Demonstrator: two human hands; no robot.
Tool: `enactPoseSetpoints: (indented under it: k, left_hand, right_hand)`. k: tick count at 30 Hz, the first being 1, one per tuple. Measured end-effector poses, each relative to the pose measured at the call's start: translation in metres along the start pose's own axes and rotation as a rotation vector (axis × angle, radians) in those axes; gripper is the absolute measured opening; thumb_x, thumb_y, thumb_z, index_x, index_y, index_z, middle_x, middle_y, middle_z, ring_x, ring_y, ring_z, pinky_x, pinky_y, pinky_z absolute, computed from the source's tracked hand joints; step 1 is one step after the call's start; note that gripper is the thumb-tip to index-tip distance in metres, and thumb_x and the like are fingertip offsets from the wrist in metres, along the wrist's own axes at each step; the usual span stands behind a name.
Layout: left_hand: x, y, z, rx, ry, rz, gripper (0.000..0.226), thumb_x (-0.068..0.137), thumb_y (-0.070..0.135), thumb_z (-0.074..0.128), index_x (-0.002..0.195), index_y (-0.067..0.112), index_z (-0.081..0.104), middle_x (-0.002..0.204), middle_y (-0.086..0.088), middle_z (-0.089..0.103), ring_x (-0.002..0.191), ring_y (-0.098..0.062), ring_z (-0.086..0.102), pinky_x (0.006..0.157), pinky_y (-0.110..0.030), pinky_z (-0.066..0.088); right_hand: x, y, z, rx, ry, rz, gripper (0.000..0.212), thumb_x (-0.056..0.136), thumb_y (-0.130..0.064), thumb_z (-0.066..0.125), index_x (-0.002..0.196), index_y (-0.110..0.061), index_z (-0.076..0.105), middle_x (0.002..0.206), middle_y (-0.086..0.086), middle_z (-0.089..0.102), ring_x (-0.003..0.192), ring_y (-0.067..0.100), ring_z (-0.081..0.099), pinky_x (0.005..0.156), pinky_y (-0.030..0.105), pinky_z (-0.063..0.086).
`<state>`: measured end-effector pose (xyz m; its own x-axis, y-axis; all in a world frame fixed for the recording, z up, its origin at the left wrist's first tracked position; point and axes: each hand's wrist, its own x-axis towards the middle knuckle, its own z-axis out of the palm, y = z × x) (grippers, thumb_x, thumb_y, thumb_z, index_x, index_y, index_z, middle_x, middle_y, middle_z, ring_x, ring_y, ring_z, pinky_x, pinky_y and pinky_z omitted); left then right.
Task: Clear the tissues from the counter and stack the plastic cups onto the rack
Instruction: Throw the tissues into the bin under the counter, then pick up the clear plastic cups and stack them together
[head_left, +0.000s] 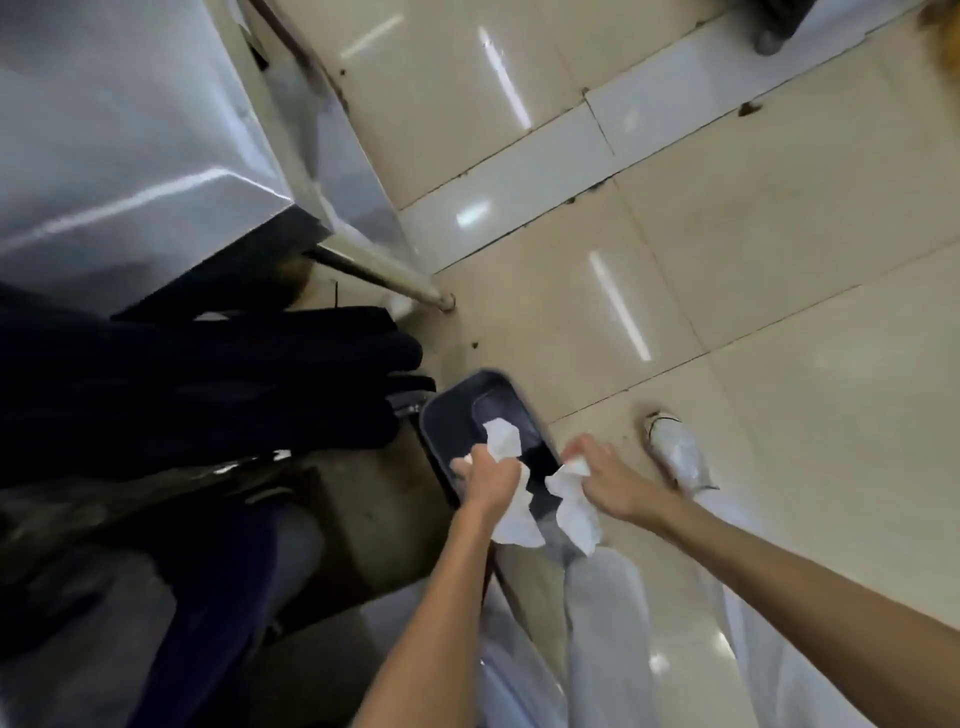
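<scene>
I look down at the floor beside a steel counter (130, 156). My left hand (488, 475) is shut on a crumpled white tissue (503, 435) and hovers over the open top of a dark bin (447, 410) on the floor. My right hand (605, 475) is just right of the bin, holding another crumpled white tissue (574, 512) that hangs down from its fingers. A further piece of tissue (517, 525) droops below my left wrist. No plastic cups or rack are in view.
Dark cloth (208, 384) lies piled under the counter at the left, next to the bin. A metal counter leg (384, 278) meets the beige tiled floor (727, 260). My white trouser legs and one white shoe (675, 452) are at the lower right.
</scene>
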<state>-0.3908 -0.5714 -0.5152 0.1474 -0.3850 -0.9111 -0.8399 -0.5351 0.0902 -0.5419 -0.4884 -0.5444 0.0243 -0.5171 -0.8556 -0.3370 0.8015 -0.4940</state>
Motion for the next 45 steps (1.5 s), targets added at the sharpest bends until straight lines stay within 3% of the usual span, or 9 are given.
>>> enactPoseSetpoints:
  k: [3, 10, 13, 15, 18, 24, 33, 40, 45]
  left_hand:
    - [0.074, -0.007, 0.027, 0.156, 0.053, 0.111, 0.051, 0.102, 0.012, 0.042, 0.151, 0.011, 0.029, 0.155, -0.015, 0.014, 0.138, -0.033, 0.027, 0.114, -0.044, 0.029]
    - [0.194, -0.051, 0.039, 0.399, 0.126, 0.496, 0.042, 0.100, 0.001, 0.048, 0.138, 0.017, 0.049, 0.135, -0.009, 0.039, 0.111, -0.024, 0.050, 0.093, -0.031, 0.043]
    - [0.225, -0.065, 0.040, 0.759, 0.032, 0.443, 0.056, 0.102, 0.017, 0.050, 0.155, 0.024, 0.033, 0.154, -0.014, 0.033, 0.136, -0.034, 0.040, 0.108, -0.048, 0.042]
    - [0.232, -0.068, 0.038, 1.042, -0.090, 0.309, 0.067, 0.106, 0.034, 0.047, 0.163, 0.031, 0.012, 0.170, -0.014, 0.011, 0.157, -0.037, 0.007, 0.124, -0.056, 0.016]
    - [0.218, -0.068, 0.034, 1.112, -0.188, 0.199, 0.060, 0.109, 0.039, 0.039, 0.163, 0.034, 0.014, 0.173, -0.008, 0.001, 0.159, -0.034, -0.008, 0.126, -0.056, 0.003]
    - [0.123, -0.047, 0.010, 0.870, -0.128, 0.213, 0.040, 0.110, 0.033, 0.035, 0.124, 0.013, 0.066, 0.128, -0.015, 0.068, 0.117, -0.036, 0.063, 0.099, -0.044, 0.051]
    - [-0.143, -0.006, -0.046, 0.385, -0.042, 0.197, 0.036, 0.106, 0.020, 0.042, 0.098, -0.005, 0.067, 0.109, -0.028, 0.072, 0.107, -0.046, 0.065, 0.090, -0.045, 0.051]
    - [-0.313, -0.029, -0.050, -0.019, 0.221, 0.187, 0.037, 0.108, 0.023, 0.041, 0.089, 0.000, 0.063, 0.091, -0.018, 0.071, 0.091, -0.038, 0.065, 0.084, -0.046, 0.052]
    - [-0.413, -0.086, -0.018, -0.317, 0.351, 0.102, 0.034, 0.108, 0.018, 0.043, 0.082, 0.001, 0.060, 0.083, -0.016, 0.069, 0.084, -0.034, 0.065, 0.075, -0.042, 0.048]
  right_hand:
    - [0.063, 0.022, 0.041, -0.095, -0.030, -0.099, 0.051, 0.089, 0.006, 0.051, 0.132, -0.020, 0.045, 0.134, 0.011, 0.043, 0.114, 0.029, 0.050, 0.094, 0.035, 0.046]
    - [0.156, 0.056, 0.109, -0.305, 0.046, -0.255, 0.052, 0.089, 0.004, 0.052, 0.134, -0.021, 0.050, 0.132, 0.012, 0.045, 0.121, 0.032, 0.047, 0.094, 0.037, 0.046]
    - [0.170, 0.071, 0.127, -0.408, -0.074, -0.202, 0.079, 0.091, -0.003, 0.056, 0.155, -0.031, 0.021, 0.162, 0.014, 0.009, 0.149, 0.036, 0.011, 0.116, 0.044, 0.033]
    - [0.167, 0.071, 0.128, -0.520, -0.260, -0.089, 0.081, 0.095, -0.014, 0.056, 0.157, -0.035, 0.010, 0.165, 0.013, -0.015, 0.151, 0.037, -0.009, 0.120, 0.051, 0.024]
    - [0.147, 0.060, 0.117, -0.627, -0.359, -0.085, 0.046, 0.101, -0.018, 0.048, 0.146, -0.013, 0.043, 0.156, 0.019, 0.034, 0.140, 0.035, 0.037, 0.109, 0.041, 0.038]
    - [0.049, 0.044, 0.040, -0.467, -0.116, -0.141, 0.032, 0.102, -0.017, 0.041, 0.121, -0.010, 0.066, 0.122, 0.011, 0.070, 0.110, 0.033, 0.064, 0.087, 0.037, 0.050]
    - [-0.166, -0.007, -0.153, -0.374, 0.138, 0.096, 0.031, 0.097, -0.012, 0.042, 0.100, -0.011, 0.073, 0.103, 0.008, 0.075, 0.098, 0.030, 0.067, 0.087, 0.038, 0.052]
    - [-0.267, -0.100, -0.224, -0.438, 0.107, -0.047, 0.034, 0.097, -0.027, 0.041, 0.089, -0.017, 0.073, 0.091, 0.000, 0.073, 0.090, 0.020, 0.066, 0.076, 0.031, 0.047]
    - [-0.297, -0.173, -0.208, -0.704, 0.074, -0.214, 0.039, 0.100, -0.023, 0.036, 0.089, -0.011, 0.072, 0.095, 0.002, 0.072, 0.096, 0.024, 0.066, 0.089, 0.037, 0.051]
